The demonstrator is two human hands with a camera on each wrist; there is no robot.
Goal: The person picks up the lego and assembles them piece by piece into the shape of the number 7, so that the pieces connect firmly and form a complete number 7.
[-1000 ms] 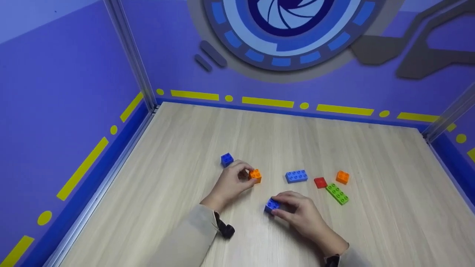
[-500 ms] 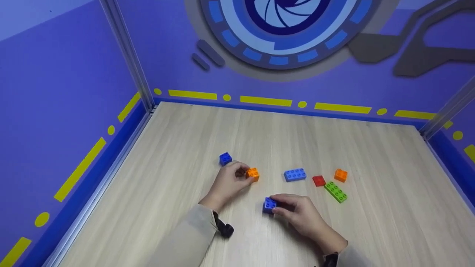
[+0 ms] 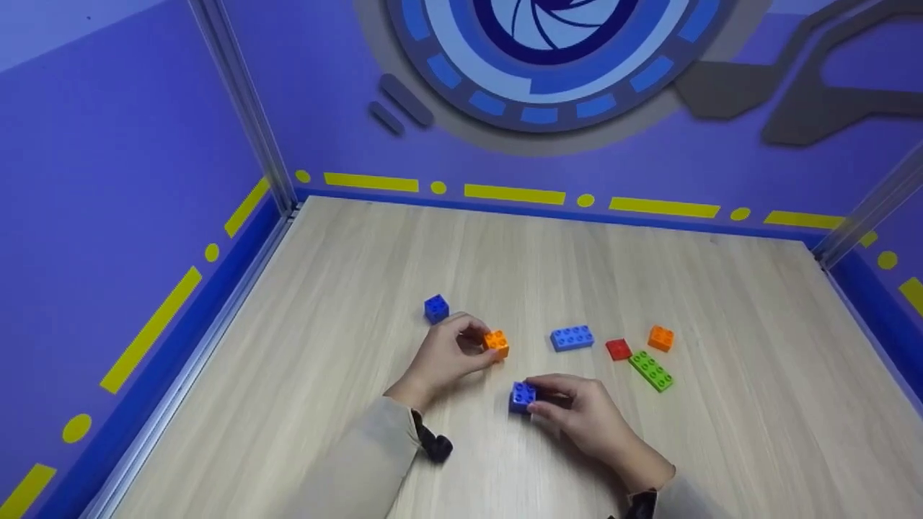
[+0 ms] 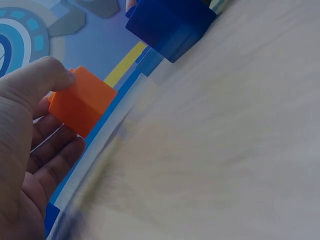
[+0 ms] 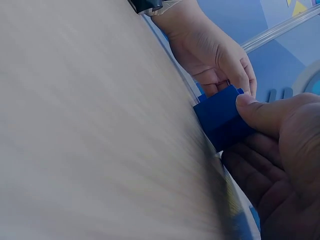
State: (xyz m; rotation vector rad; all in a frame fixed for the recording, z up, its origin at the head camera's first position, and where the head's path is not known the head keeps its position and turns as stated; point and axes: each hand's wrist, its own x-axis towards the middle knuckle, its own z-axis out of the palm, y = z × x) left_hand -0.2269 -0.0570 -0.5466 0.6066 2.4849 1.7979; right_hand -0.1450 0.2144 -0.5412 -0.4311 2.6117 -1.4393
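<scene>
Beige tabletop (image 3: 375,259), purple walls (image 3: 137,166); left grip (image 3: 447,352) pinches orange brick (image 3: 497,345), right grip (image 3: 588,418) blue brick (image 3: 521,397).

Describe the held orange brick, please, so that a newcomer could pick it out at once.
On the wood-grain table, find the person's left hand. It pinches a small orange brick with studs on top. The other orange brick lies loose, beside the green brick, with no hand on it.
</scene>
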